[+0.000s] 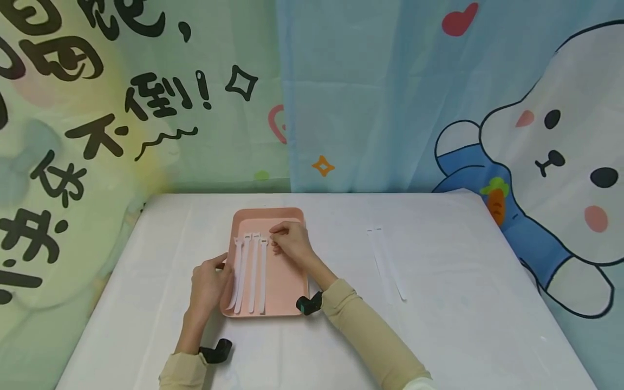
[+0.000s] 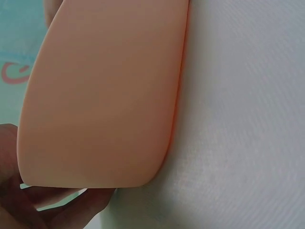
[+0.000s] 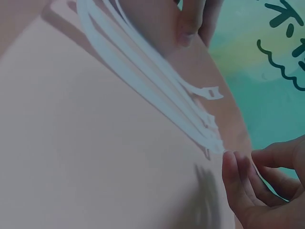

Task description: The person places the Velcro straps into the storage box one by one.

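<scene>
A pink rectangular tray point(image 1: 287, 287) lies on the white table. On its left side several white cable ties point(image 1: 252, 271), flat straps with slotted heads, lie side by side lengthwise. My left hand point(image 1: 207, 281) grips the tray's left rim, a fingertip reaching over the edge beside the straps. My right hand point(image 1: 292, 241) is over the tray near the far ends of the cable ties. In the right wrist view its fingers point(image 3: 232, 176) are loosely bent close to a slotted head, with nothing visible between them; contact is hard to tell.
More white cable ties point(image 1: 387, 262) lie on the white tablecloth point(image 1: 453, 292) right of the tray, hard to make out against it. Printed curtains point(image 1: 351, 97) with lettering and a cartoon animal hang behind the table's far edge.
</scene>
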`<state>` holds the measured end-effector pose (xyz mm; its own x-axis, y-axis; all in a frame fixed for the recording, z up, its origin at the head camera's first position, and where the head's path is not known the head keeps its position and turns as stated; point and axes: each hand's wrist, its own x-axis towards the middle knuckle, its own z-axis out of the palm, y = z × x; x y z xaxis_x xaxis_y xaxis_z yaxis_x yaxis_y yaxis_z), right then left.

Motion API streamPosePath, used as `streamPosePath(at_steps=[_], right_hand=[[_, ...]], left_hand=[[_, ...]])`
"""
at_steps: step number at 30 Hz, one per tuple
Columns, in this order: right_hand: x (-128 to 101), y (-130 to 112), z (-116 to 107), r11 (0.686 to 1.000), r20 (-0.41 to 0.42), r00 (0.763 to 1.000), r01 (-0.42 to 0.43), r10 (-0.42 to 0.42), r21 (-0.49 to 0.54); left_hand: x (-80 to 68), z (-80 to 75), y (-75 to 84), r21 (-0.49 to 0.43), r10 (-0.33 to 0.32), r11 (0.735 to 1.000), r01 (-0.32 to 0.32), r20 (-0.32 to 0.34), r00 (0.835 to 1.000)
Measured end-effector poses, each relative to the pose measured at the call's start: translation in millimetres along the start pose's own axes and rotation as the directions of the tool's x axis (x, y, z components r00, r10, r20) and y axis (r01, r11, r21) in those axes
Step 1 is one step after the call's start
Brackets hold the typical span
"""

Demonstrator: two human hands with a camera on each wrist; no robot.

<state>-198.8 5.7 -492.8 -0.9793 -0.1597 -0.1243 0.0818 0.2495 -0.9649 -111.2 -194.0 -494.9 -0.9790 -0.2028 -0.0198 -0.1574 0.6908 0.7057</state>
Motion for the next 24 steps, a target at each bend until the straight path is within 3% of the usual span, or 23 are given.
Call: streamPosePath(at_steps=[7, 17, 24], right_hand=[[-9.5, -3.3, -9.3, 1.000, 0.011, 1.000, 0.025, -0.025, -0.017], [-22.8, -5.5, -24.2, 0.982, 0.068, 0.996, 0.038, -0.051, 0.183], [-27.7, -4.9, -41.3, 0.977, 0.026, 0.998, 0.045, -0.051, 0.209]], left_hand=[[-0.8, 0.9, -0.1, 0.012, -0.011, 1.000, 0.011, -0.016, 1.000], [-3.4, 1.1, -0.4, 0.013, 0.005, 1.000, -0.005, -0.032, 0.999], [-2.3, 1.9, -0.4, 0.014, 0.011, 1.000, -0.011, -0.039, 0.999]])
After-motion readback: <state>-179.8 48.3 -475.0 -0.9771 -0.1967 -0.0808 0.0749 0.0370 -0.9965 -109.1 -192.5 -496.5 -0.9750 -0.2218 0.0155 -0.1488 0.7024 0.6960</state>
